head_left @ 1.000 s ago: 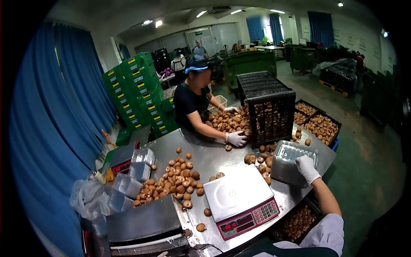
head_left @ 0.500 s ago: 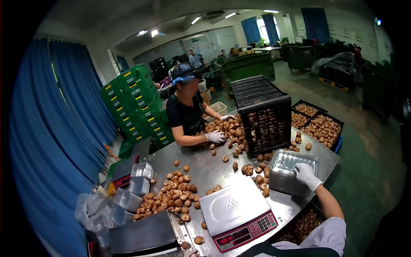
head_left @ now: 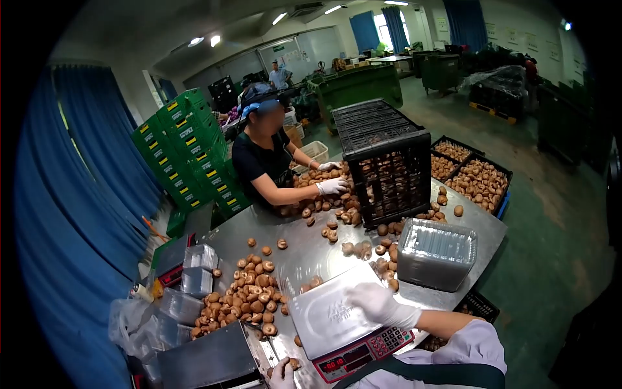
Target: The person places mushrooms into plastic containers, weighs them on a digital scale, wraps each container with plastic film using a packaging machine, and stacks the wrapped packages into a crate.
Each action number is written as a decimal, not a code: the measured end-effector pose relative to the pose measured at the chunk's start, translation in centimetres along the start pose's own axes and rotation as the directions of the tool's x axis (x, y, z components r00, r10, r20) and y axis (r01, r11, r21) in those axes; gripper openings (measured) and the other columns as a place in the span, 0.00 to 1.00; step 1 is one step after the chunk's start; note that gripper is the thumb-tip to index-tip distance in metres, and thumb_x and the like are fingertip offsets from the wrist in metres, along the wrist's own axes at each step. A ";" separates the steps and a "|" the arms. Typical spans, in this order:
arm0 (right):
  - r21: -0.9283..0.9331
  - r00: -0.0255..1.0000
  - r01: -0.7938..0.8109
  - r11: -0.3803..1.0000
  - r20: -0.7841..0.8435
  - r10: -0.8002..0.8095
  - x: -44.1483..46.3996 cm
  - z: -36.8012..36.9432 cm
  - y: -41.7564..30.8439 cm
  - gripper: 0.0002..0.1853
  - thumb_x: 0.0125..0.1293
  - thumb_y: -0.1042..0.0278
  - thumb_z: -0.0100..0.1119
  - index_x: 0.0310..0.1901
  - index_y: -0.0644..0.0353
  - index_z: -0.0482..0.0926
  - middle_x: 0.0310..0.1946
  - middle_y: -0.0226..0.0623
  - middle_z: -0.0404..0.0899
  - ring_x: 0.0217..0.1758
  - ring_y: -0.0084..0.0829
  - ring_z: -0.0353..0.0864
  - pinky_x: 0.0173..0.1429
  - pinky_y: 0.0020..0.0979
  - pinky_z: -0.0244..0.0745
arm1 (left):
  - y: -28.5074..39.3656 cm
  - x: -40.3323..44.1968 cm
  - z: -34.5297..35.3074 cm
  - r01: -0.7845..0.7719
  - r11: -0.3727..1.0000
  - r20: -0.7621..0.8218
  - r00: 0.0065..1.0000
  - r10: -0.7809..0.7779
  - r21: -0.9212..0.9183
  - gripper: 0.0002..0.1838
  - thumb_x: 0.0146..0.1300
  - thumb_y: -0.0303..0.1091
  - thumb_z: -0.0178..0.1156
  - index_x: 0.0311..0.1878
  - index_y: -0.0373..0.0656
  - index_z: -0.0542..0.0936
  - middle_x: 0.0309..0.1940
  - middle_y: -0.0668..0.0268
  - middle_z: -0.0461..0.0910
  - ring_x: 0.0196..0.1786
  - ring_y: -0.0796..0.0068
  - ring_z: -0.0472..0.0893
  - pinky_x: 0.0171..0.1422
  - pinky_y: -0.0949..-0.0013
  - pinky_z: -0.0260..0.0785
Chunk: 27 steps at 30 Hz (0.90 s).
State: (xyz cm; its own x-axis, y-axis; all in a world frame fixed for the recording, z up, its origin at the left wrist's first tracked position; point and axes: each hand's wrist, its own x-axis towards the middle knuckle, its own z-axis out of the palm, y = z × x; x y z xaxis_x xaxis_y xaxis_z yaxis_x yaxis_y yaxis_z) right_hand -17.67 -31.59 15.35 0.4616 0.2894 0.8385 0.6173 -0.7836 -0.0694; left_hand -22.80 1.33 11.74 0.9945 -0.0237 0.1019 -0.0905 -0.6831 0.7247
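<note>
My right hand (head_left: 379, 305), in a white glove, is over the plate of the digital scale (head_left: 334, 314). Its fingers are smeared by motion, so what they hold, if anything, cannot be made out. At the bottom edge, my gloved left hand (head_left: 282, 375) has its fingers curled against a brown mushroom (head_left: 295, 364) beside the scale. A stack of clear plastic trays (head_left: 435, 253) stands right of the scale. Loose mushrooms (head_left: 249, 288) are heaped to the left on the metal table (head_left: 304, 243). The scale's red display is lit.
Across the table a co-worker (head_left: 265, 155) has both gloved hands in mushrooms beside a black crate (head_left: 385, 165). More trays (head_left: 194, 282) lie at left, near a dark flat surface (head_left: 204, 356). Green crates (head_left: 188, 152) are stacked behind. Mushroom-filled crates (head_left: 479, 185) stand beyond the right edge.
My right hand has left the tray stack and moved left over the scale. My left hand has come further into view beside the mushroom. The co-worker's hands have shifted among the mushrooms.
</note>
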 end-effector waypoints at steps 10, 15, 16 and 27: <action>0.301 0.683 -0.403 0.864 0.728 0.065 -4.7 4.8 0.4 0.09 0.61 0.68 0.52 0.29 0.64 0.78 0.32 0.43 0.79 0.37 0.45 0.78 0.45 0.40 0.74 | -3.2 -3.8 5.5 0.450 0.536 0.059 0.802 -0.594 -0.714 0.25 0.65 0.30 0.56 0.65 0.38 0.66 0.58 0.58 0.72 0.59 0.71 0.72 0.61 0.72 0.64; 0.305 0.637 -0.649 0.697 0.718 0.280 -1.6 4.0 2.0 0.10 0.64 0.66 0.55 0.39 0.62 0.81 0.42 0.46 0.81 0.44 0.44 0.79 0.51 0.37 0.74 | -5.6 -4.2 6.3 0.382 -0.094 0.308 0.553 -0.774 -0.919 0.28 0.66 0.35 0.51 0.69 0.45 0.57 0.63 0.60 0.63 0.64 0.60 0.66 0.68 0.52 0.57; 0.292 0.592 -0.723 0.626 0.729 0.345 -1.1 4.5 2.5 0.10 0.64 0.65 0.56 0.41 0.62 0.82 0.42 0.46 0.82 0.45 0.41 0.80 0.52 0.35 0.74 | -6.0 -3.8 6.4 0.374 -0.097 0.301 0.538 -0.787 -0.922 0.28 0.66 0.35 0.51 0.69 0.45 0.57 0.63 0.60 0.63 0.64 0.60 0.66 0.68 0.52 0.57; 0.254 0.325 -0.933 0.254 0.897 0.299 4.1 22.2 11.4 0.20 0.65 0.54 0.57 0.46 0.66 0.81 0.35 0.36 0.82 0.35 0.25 0.77 0.43 0.26 0.72 | -7.8 5.6 9.1 0.225 -0.476 0.515 0.536 -0.669 -0.851 0.29 0.67 0.49 0.47 0.68 0.50 0.58 0.65 0.63 0.62 0.65 0.57 0.65 0.69 0.46 0.56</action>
State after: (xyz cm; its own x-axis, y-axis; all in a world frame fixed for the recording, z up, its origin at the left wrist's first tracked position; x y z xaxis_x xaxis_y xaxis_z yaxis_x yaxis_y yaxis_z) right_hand 5.42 -27.12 6.01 0.9062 0.3529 -0.2330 -0.1128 -0.3294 -0.9374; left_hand -16.03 -0.09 0.46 0.6204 0.0680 -0.7813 0.2217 0.9404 0.2579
